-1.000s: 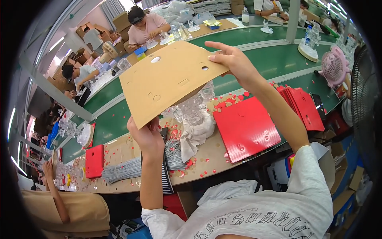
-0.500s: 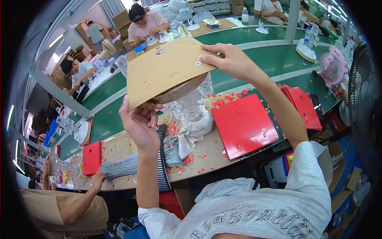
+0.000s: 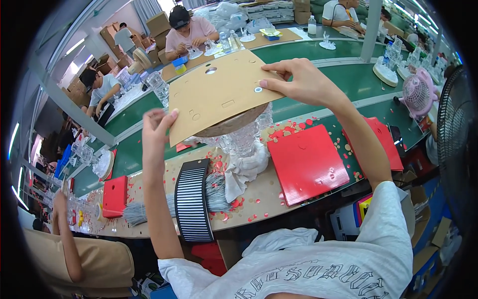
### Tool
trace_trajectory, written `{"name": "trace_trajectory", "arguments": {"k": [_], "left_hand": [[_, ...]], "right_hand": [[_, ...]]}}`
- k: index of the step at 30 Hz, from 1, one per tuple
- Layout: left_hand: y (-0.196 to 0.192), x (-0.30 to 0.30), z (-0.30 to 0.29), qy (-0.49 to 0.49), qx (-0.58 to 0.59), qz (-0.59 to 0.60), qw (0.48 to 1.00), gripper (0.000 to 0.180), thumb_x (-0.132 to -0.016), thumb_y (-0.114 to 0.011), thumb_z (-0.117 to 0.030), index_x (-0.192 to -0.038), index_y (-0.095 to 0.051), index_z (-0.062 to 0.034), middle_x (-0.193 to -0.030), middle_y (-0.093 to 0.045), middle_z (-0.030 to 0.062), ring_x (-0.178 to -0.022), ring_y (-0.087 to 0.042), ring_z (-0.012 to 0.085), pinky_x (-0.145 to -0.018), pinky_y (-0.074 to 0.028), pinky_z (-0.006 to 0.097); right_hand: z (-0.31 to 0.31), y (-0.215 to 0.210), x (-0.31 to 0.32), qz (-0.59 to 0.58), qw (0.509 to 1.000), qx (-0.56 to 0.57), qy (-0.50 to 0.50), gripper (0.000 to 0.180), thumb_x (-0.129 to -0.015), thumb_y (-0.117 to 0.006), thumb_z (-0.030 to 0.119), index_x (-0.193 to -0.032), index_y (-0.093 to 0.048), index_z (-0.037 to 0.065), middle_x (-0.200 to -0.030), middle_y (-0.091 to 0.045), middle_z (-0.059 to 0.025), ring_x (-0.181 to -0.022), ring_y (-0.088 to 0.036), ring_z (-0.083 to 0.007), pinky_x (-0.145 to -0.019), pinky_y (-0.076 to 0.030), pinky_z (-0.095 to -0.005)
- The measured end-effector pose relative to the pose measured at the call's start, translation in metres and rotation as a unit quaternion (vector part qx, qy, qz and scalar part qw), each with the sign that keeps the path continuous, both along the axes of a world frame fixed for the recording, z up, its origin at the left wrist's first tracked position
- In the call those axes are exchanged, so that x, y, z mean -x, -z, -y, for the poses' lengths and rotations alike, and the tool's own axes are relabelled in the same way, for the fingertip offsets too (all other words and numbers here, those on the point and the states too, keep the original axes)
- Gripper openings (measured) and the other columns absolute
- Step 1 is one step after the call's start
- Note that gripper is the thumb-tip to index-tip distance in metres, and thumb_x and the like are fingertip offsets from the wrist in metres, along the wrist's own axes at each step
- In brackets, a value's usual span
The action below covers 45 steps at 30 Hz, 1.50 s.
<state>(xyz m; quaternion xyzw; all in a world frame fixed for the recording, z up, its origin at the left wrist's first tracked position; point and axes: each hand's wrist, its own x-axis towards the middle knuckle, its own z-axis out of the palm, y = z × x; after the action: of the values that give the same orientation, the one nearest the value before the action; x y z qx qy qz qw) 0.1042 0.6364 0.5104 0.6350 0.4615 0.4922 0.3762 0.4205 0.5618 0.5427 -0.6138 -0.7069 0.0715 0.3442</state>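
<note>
A tan cardboard sheet (image 3: 219,92) with a round hole and small cut slots lies over a round brownish base (image 3: 231,122). Below that base, a clear faceted, crystal-like piece (image 3: 241,142) stands on a crumpled white cloth (image 3: 244,164). My right hand (image 3: 303,82) pinches the sheet's right edge, thumb on top beside a small white-ringed hole; its other fingertips are partly hidden. At the left edge, my left hand (image 3: 158,124) is raised, thumb and curled fingers apart with nothing visible between them. Its thumb tip is close to the sheet; whether they touch is unclear.
Red sheets (image 3: 306,164) lie at right, with another red stack (image 3: 381,142) beyond my forearm. Grey wire ties (image 3: 216,192) and a striped black-and-white strip (image 3: 191,199) are near the front edge. A black fan (image 3: 450,124) stands right. A co-worker's arm (image 3: 64,234) is at left.
My left hand has come out from under the sheet and moved left and up to its edge. My right hand still grips the sheet. The striped strip shows more fully.
</note>
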Motion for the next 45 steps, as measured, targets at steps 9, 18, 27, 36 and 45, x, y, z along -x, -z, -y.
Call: {"name": "trace_trajectory", "arguments": {"k": [9, 18, 27, 36, 45], "left_hand": [[-0.02, -0.016, -0.038, 0.203, 0.104, 0.061, 0.972, 0.053, -0.087, -0.062, -0.01, -0.138, -0.048, -0.0023, -0.137, -0.049, 0.0123, -0.11, -0.059, 0.0166, -0.089, -0.049, 0.025], [-0.01, -0.011, -0.035, 0.203, 0.109, 0.135, 0.964, 0.055, -0.086, -0.06, -0.006, -0.139, -0.045, 0.0001, -0.137, -0.048, 0.0131, -0.111, -0.059, 0.0177, -0.091, -0.049, 0.026], [-0.011, -0.015, -0.036, 0.188, 0.107, 0.121, 0.969, 0.056, -0.082, -0.064, -0.008, -0.136, -0.048, -0.0024, -0.131, -0.051, 0.0126, -0.103, -0.062, 0.0181, -0.085, -0.052, 0.027], [-0.017, -0.025, -0.043, 0.195, 0.102, 0.059, 0.974, 0.057, -0.081, -0.067, -0.01, -0.135, -0.051, -0.0032, -0.13, -0.052, 0.0112, -0.102, -0.062, 0.0177, -0.087, -0.05, 0.026], [-0.019, -0.022, -0.039, 0.217, 0.11, 0.078, 0.967, 0.059, -0.08, -0.067, -0.008, -0.137, -0.051, -0.0032, -0.128, -0.054, 0.0108, -0.104, -0.061, 0.0172, -0.09, -0.049, 0.026]], "right_hand": [[-0.027, -0.01, -0.012, 0.098, 0.993, -0.062, -0.016, 0.048, -0.08, -0.071, 0.046, -0.101, -0.071, 0.003, -0.099, -0.066, -0.0118, -0.086, -0.063, -0.0213, -0.079, -0.05, -0.0341], [-0.096, 0.016, -0.011, -0.123, 0.965, 0.122, -0.198, 0.074, -0.086, -0.064, 0.05, -0.144, -0.043, 0.009, -0.154, -0.031, -0.0121, -0.14, -0.033, -0.0244, -0.113, -0.026, -0.0325], [-0.094, 0.021, -0.013, -0.152, 0.963, 0.12, -0.189, 0.086, -0.078, -0.07, 0.056, -0.145, -0.042, 0.011, -0.154, -0.031, -0.008, -0.134, -0.039, -0.0231, -0.103, -0.038, -0.0339], [-0.086, 0.023, -0.021, -0.163, 0.962, 0.113, -0.189, 0.079, -0.077, -0.071, 0.053, -0.142, -0.047, 0.014, -0.152, -0.033, -0.0052, -0.13, -0.043, -0.0218, -0.099, -0.042, -0.0336], [-0.073, 0.027, -0.014, -0.213, 0.951, 0.104, -0.198, 0.065, -0.081, -0.071, 0.039, -0.139, -0.052, 0.016, -0.152, -0.034, -0.0065, -0.134, -0.038, -0.0216, -0.107, -0.033, -0.0339]]}}
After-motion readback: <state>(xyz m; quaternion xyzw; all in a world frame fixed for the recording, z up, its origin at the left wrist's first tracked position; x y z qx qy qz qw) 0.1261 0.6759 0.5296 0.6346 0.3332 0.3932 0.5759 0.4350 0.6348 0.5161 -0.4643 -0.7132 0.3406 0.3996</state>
